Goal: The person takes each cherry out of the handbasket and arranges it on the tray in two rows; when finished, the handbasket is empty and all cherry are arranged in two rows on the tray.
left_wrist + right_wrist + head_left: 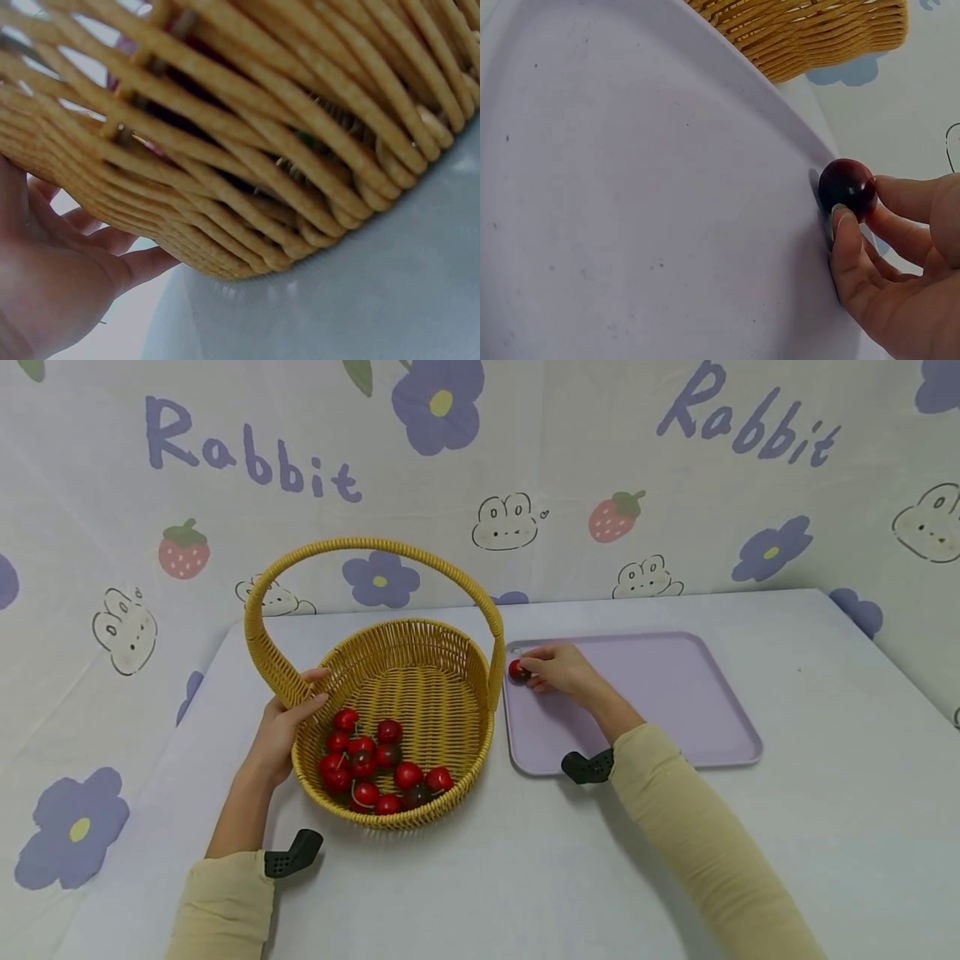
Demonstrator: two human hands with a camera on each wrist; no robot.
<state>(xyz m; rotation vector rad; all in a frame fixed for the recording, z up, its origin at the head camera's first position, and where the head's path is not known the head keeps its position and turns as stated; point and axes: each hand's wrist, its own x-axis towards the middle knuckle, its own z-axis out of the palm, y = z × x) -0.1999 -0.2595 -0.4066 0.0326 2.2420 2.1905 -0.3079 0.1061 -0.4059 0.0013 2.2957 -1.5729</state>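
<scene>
In the head view a yellow wicker basket (420, 693) with a tall arched handle stands tilted toward the front. Several dark and bright red cherries (363, 764) lie gathered in its near left part. My left hand (281, 735) grips the basket's left rim by the foot of the handle; the left wrist view shows fingers (150, 262) against the outer weave. Over the far left corner of a lilac tray (637, 693), my right hand (562, 672) pinches a dark red cherry (847, 187) between thumb and fingers. Whether the cherry touches the tray is hard to tell.
Both things stand on a white-covered table (480, 885), the tray close to the basket's right side. Behind the table hangs a cloth (540, 460) printed with rabbits, flowers and strawberries. The handle arches high above the basket.
</scene>
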